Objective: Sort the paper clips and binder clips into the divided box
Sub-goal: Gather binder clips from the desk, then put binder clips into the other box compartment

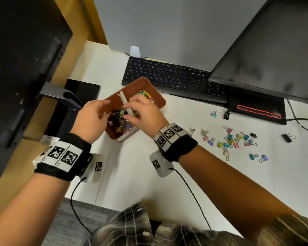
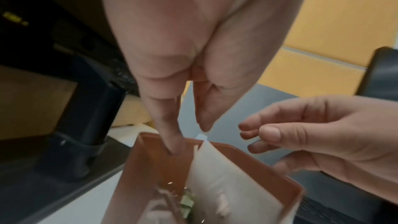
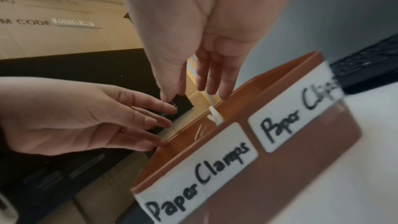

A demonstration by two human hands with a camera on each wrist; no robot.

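The brown divided box (image 1: 161, 102) stands mid-desk, split by a white divider (image 1: 124, 99). Coloured paper clips (image 1: 145, 94) fill the far compartment and binder clips (image 1: 122, 122) lie in the near one. My left hand (image 1: 106, 110) hovers over the box's left rim with straight fingers, holding nothing. Beside the divider, my right hand (image 1: 127, 112) hangs over the box with relaxed fingers, also holding nothing. In the right wrist view the box's (image 3: 301, 142) labels read "Paper Clamps" (image 3: 200, 168) and "Paper Clips" (image 3: 297, 108). Several loose binder clips (image 1: 236, 139) lie scattered on the desk to the right.
A black keyboard (image 1: 172, 77) lies just behind the box. A large monitor (image 1: 274, 50) and its base (image 1: 256, 107) stand at the back right. Another monitor's stand (image 1: 68, 98) is left of the box. Cables trail from both wrists across the white desk (image 1: 135, 174).
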